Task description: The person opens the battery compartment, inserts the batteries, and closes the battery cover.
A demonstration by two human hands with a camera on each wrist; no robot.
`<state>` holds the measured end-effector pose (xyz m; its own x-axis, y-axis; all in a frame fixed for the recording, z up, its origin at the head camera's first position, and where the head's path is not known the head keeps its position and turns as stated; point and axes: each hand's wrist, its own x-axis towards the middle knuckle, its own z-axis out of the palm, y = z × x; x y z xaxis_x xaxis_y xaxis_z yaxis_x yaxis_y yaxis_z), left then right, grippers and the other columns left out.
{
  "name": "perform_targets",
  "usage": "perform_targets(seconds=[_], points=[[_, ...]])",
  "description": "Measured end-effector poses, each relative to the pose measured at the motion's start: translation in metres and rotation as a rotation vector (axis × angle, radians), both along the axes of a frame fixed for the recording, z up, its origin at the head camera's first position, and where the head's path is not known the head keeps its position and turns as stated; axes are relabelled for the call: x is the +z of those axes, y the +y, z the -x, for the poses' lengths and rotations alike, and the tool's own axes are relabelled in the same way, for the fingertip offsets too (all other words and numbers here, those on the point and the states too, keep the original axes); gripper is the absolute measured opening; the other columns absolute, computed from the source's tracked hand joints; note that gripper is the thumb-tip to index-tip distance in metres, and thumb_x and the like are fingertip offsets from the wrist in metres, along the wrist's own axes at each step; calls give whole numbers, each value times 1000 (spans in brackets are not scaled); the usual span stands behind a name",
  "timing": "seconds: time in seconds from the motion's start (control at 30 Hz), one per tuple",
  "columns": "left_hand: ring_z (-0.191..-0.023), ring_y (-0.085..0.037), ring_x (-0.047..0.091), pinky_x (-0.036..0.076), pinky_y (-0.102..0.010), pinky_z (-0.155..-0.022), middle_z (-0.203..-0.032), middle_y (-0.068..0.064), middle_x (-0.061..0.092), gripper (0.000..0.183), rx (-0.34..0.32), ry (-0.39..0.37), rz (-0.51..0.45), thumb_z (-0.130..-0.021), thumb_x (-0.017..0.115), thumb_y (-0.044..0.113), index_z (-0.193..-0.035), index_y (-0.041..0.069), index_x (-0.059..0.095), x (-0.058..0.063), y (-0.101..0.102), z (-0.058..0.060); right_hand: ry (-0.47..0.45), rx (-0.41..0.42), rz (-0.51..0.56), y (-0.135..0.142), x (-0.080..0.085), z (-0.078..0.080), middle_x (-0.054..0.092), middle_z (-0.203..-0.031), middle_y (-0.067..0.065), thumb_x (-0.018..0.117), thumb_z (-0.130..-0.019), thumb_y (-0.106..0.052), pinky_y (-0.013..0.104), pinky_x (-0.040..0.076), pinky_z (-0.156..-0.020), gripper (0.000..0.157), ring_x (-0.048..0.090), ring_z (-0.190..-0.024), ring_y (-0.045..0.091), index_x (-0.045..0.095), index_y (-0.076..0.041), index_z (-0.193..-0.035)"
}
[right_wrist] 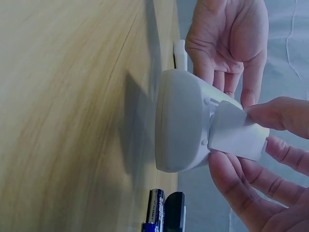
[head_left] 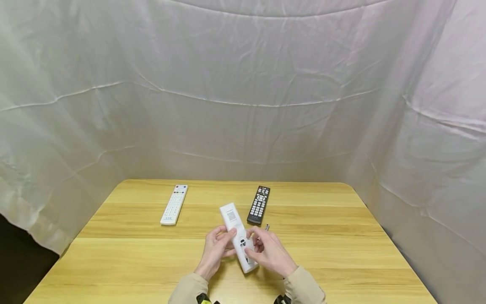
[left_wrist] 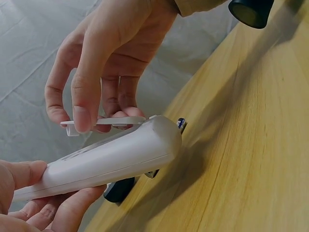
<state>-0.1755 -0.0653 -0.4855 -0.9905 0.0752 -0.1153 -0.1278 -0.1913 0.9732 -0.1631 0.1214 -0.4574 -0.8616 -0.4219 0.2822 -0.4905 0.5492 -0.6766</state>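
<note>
My left hand (head_left: 213, 252) holds a white remote control (head_left: 232, 217) back side up above the table, thumb on one edge and fingers beneath. A label with a square code shows on its back, and the battery compartment lies open in the head view. My right hand (head_left: 272, 252) pinches the white battery cover (right_wrist: 235, 129) between thumb and fingers. In the left wrist view the cover (left_wrist: 129, 121) is tilted away from the remote (left_wrist: 116, 157), its one end right at the remote's end. Beyond the remote, loose batteries (right_wrist: 155, 210) lie on the table.
A black remote (head_left: 259, 205) lies on the wooden table (head_left: 322, 228) just beyond my right hand. Another white remote (head_left: 174, 204) lies buttons up at the back left. Grey-white curtains (head_left: 243, 126) surround the table at the back and sides.
</note>
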Motion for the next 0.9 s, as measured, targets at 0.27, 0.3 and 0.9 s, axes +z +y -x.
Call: perform_targets(seconds=[0.27,0.3,0.9], points=[[-77,-16,74,67,-31,-70,-108,-21,75,45,11,-12,-17,-99,63,22,-129,-9,50,0,0,0,-16,-3,28,2,2,1,67,-82,5,76,-85,-8,15,54,-60,24,55,-68,-1,61,-8,-104],[-77,-16,74,67,-32,-70,-107,-21,75,45,11,-11,-18,-99,63,22,-129,-9,50,0,0,0,-22,-3,33,3,3,1,66,-83,5,76,-85,-8,15,54,-60,24,55,-68,0,61,-8,-104],[-71,-12,72,66,-30,-68,-102,-16,77,45,25,-16,-27,-99,64,22,-130,-9,50,1,-1,1,18,-78,21,19,2,10,61,-77,-1,74,-84,-6,15,52,-56,25,53,-64,3,62,-9,-105]])
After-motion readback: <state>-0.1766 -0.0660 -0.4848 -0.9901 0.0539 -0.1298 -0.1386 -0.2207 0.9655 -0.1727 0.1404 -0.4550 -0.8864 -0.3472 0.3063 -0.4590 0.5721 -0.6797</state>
